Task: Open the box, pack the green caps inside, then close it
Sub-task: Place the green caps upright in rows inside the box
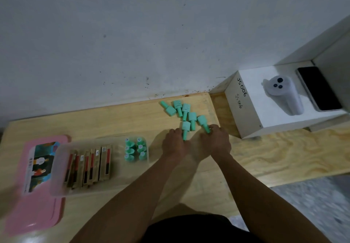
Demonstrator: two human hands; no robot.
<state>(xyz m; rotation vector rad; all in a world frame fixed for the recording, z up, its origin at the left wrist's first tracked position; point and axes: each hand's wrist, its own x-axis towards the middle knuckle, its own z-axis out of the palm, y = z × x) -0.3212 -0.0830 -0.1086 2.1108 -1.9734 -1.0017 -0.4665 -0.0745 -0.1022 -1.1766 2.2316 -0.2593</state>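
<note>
Six loose mint-green plastic caps with narrow stems [192, 116] lie clustered near the far edge of the pale wooden table [113, 121]. The left hand [175, 142] pinches the stem of the nearest cap [186, 126], and the right hand [216, 142] curls its fingers round the stem of the rightmost cap [201, 119]. Well to the left stands the open clear plastic box [118, 157], holding six packed green caps [141, 147] beside gold-and-red sticks [91, 167], with a flat pink lid [34, 214] at its left end.
</note>
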